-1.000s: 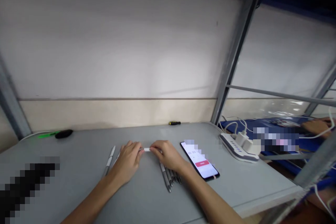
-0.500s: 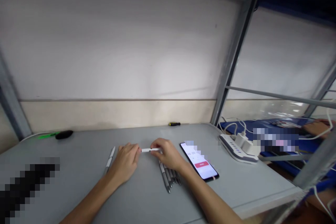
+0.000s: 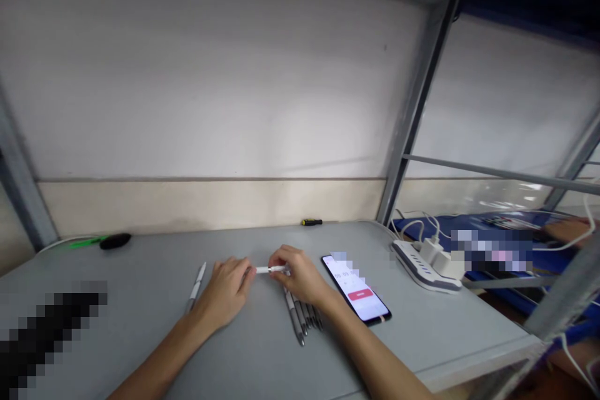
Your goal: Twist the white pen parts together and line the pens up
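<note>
My left hand [image 3: 225,290] and my right hand [image 3: 296,274] meet over the middle of a grey table [image 3: 140,300]. Both pinch the ends of a thin white pen part [image 3: 268,269] held level between them. Under my right wrist lies a small bundle of grey pens [image 3: 302,315], side by side. A single grey and white pen [image 3: 195,287] lies to the left of my left hand.
A lit phone [image 3: 356,288] lies just right of my right hand. A white power strip [image 3: 424,260] with plugs and cables sits at the table's right edge. A small screwdriver [image 3: 311,222] and a black object [image 3: 115,240] lie by the back wall. Another person's hand [image 3: 565,229] works at far right.
My right hand has lifted the white part a little and drawn it slightly right, so more of it shows between my hands. The other things have not moved.
</note>
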Motion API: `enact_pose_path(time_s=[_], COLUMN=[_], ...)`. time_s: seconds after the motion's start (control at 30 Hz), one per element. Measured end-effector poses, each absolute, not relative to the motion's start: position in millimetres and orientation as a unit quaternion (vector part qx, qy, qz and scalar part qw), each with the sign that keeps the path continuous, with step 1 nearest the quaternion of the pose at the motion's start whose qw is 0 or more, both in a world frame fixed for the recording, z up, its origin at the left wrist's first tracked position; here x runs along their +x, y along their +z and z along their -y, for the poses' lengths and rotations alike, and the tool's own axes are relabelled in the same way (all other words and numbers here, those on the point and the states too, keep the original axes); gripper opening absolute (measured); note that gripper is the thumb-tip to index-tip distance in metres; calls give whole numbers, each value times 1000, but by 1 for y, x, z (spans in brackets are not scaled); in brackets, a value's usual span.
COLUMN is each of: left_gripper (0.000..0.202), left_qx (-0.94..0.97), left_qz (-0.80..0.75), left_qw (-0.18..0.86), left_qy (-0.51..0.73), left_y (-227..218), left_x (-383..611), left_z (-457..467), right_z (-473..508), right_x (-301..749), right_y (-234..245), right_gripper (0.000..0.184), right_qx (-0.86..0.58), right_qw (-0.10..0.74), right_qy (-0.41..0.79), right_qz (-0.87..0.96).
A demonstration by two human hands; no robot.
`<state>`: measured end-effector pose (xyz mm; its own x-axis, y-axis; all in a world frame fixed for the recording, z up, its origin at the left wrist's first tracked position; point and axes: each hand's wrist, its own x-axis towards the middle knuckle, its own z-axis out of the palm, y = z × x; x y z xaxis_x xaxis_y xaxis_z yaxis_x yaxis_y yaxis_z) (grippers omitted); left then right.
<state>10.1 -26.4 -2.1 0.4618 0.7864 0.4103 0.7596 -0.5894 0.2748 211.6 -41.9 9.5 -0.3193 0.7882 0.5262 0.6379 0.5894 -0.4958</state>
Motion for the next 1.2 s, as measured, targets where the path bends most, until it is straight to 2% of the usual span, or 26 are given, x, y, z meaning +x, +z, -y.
enact_pose_path(time_s=[0.3,0.67,0.8,0.9,0.97,1.07,1.2], left_gripper=[31,32,32,33,32,32,32], left_qx=[868,847,827,817,817,823,826], left_qz=[-421,-406,-404,-407,-407,-402,-406], left_qw=[64,91,113,114,111,109,102], left_qy=[254,332,374,393,394,386,377], left_y=[-4,-3,0,-1,-1,-2,-1], left_x=[8,0,-3,-4,-4,-3,-2], left_z=[25,13,9,8,7,8,9], right_z=[39,32,25,17,14,16,25], right_x=[211,220,223,226,227,227,224], right_y=[4,2,1,-2,-4,-5,-1], right_gripper=[25,15,13,20,23,22,25], right_qx=[-442,-486,-514,-524,-528,-529,-541], right_qw=[375,417,461,500,508,497,438], right_qy=[65,10,80,179,193,121,21], right_qz=[812,768,719,666,653,677,717])
